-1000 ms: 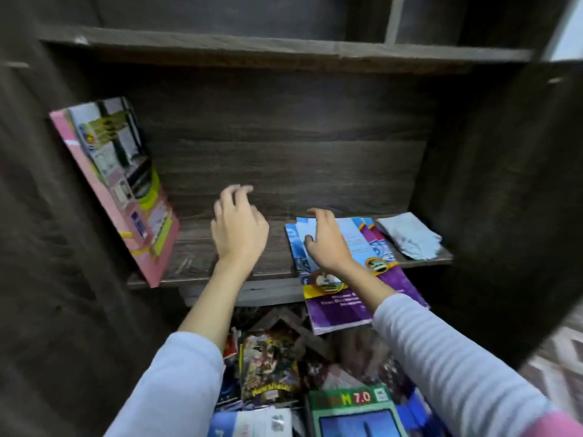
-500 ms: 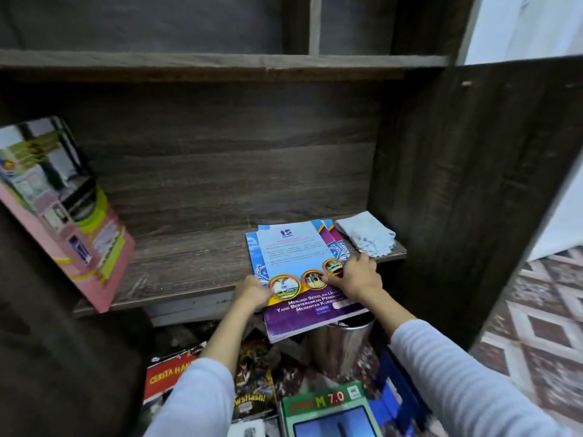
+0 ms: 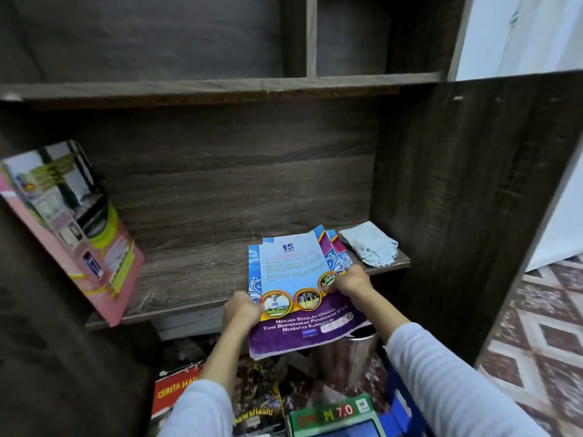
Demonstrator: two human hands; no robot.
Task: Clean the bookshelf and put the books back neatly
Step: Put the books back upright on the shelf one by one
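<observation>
Pinching the thin, floppy booklets (image 3: 299, 288) at both side edges, my left hand (image 3: 241, 312) and right hand (image 3: 351, 283) should support their sagging near end.

Left hand (image 3: 241, 310), right hand (image 3: 350, 282) clutch booklets (image 3: 293, 272); fingers curled, thumbs apparently on top.
</observation>
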